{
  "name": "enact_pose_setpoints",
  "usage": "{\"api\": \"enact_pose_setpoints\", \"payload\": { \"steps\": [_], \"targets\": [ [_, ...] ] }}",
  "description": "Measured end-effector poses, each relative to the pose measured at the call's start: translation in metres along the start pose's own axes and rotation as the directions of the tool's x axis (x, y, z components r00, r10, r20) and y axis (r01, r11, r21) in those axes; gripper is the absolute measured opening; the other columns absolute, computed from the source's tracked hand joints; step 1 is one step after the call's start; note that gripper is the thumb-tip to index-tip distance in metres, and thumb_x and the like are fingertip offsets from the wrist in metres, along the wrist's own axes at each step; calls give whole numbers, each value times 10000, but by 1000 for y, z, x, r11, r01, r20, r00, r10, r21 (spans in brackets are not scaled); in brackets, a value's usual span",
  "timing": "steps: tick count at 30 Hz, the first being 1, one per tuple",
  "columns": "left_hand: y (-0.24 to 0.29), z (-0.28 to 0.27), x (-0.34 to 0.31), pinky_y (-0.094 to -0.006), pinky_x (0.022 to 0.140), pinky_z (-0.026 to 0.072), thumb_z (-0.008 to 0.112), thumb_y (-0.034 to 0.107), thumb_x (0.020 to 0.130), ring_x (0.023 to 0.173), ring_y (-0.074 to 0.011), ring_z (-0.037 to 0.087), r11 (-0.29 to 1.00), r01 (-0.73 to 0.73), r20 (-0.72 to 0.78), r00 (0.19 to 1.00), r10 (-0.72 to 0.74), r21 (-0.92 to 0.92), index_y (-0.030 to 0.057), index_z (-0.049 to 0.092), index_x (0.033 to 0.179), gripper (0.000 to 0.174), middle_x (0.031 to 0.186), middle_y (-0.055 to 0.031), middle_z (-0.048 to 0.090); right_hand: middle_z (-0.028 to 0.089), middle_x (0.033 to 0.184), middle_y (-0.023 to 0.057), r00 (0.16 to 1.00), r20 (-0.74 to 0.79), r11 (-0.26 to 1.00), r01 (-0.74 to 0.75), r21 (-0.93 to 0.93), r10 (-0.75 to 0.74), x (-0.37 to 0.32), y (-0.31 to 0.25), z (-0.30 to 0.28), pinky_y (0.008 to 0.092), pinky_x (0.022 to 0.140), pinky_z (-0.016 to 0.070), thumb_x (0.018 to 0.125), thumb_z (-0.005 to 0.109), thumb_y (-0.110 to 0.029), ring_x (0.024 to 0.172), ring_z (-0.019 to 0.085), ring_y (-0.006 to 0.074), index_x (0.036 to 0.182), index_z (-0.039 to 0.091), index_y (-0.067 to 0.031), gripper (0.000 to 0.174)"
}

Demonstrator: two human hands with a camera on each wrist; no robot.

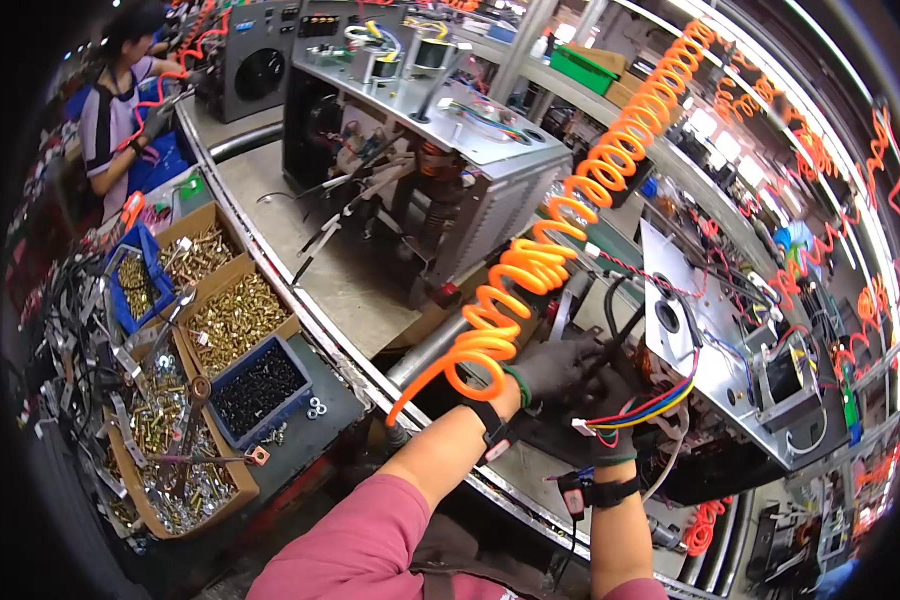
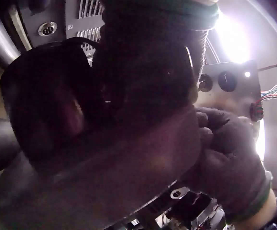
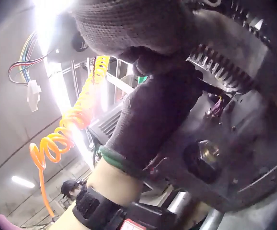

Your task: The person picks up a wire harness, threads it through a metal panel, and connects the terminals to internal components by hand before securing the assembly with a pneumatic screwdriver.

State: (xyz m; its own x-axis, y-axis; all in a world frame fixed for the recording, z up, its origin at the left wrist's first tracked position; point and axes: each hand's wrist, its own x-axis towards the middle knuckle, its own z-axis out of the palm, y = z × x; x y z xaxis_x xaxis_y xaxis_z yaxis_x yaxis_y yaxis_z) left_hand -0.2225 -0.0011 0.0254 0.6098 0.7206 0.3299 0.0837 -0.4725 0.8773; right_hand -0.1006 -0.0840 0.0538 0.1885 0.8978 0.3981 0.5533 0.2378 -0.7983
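Note:
Both hands wear dark grey knit gloves with green cuffs and meet low against the side of a machine whose top is a metal panel (image 1: 710, 345). My left hand (image 1: 555, 370) reaches in beside thick black cables (image 1: 618, 305). Close to it, my right hand (image 1: 618, 395) is partly covered by a multicoloured wire bundle (image 1: 660, 402) ending in a white connector. The left wrist view shows the right hand (image 2: 234, 153) with fingers curled, next to a large dark shape. In the right wrist view the left hand (image 3: 150, 117) points toward a ribbed part (image 3: 222, 69). What their fingertips hold is hidden.
An orange coiled hose (image 1: 530, 265) hangs over the work. At left, a cardboard box of brass fasteners (image 1: 235, 320), a blue bin of black screws (image 1: 260, 390) and a box of mixed hardware (image 1: 175, 440) stand together. Another machine (image 1: 500, 150) is behind; a person (image 1: 120, 120) works far left.

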Motion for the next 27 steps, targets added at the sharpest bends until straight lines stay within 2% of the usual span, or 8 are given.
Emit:
{"api": "enact_pose_setpoints", "payload": {
  "steps": [5,6,7,10,12,16,23,27],
  "targets": [
    [1,-4,-5,-376,823,485,413,452,936,921,-339,620,1000,-30,-118,993,30,6,185,547,1185,389,1010,-132,649,584,906,59,880,73,659,404,-635,-469,-3,-23,-2,294,685,473,808,604,-146,779,566,143,1081,588,-23,299],
    [2,-6,-7,-365,824,481,413,466,934,915,-321,625,997,-8,-121,993,-2,-83,182,551,1178,399,1002,-130,650,601,940,60,947,-13,774,254,-580,-320,-7,-11,-1,329,759,470,841,583,-176,869,574,177,1143,579,-20,339],
    [2,-6,-8,-354,826,476,413,479,931,910,-302,631,985,11,-120,992,-31,-171,180,555,1171,409,994,-128,652,610,960,70,979,-162,992,-111,60,119,-7,-8,3,327,750,470,882,542,-183,874,583,182,1134,580,-13,306],
    [-22,6,-2,-323,819,461,440,448,934,941,-231,622,950,-305,-243,928,281,-67,80,571,1119,432,949,-105,651,616,952,70,864,-73,803,428,-415,-498,-27,19,-1,266,632,470,919,501,-190,752,580,125,1114,589,-12,279],
    [-18,6,-6,-310,823,465,518,354,916,967,-208,618,846,-196,-105,981,165,-497,74,572,1156,374,992,-108,652,627,904,72,945,-94,940,296,-171,-314,-43,22,-4,214,520,425,922,511,-167,616,539,71,1105,589,-14,251],
    [-23,14,2,-347,809,487,541,318,892,930,-293,634,967,-201,-359,924,133,-158,101,567,1202,380,979,-138,656,590,799,1,963,100,950,-263,167,250,-84,-33,6,197,456,405,911,575,-97,535,511,56,1128,573,-36,225],
    [24,0,-17,-353,811,495,602,381,846,909,-303,641,957,214,-318,909,-268,-194,112,593,1135,395,991,-146,657,562,882,28,975,-10,927,-208,313,222,-96,-51,13,220,434,401,910,525,-51,543,485,62,1243,426,-47,347],
    [19,9,-60,-264,829,481,596,189,871,970,-146,591,922,35,-141,985,-97,-387,-24,556,1184,381,1084,-116,618,541,808,57,932,36,835,-341,432,361,-100,-53,8,240,413,402,906,523,-93,499,491,93,1229,406,-15,352]
  ]
}}
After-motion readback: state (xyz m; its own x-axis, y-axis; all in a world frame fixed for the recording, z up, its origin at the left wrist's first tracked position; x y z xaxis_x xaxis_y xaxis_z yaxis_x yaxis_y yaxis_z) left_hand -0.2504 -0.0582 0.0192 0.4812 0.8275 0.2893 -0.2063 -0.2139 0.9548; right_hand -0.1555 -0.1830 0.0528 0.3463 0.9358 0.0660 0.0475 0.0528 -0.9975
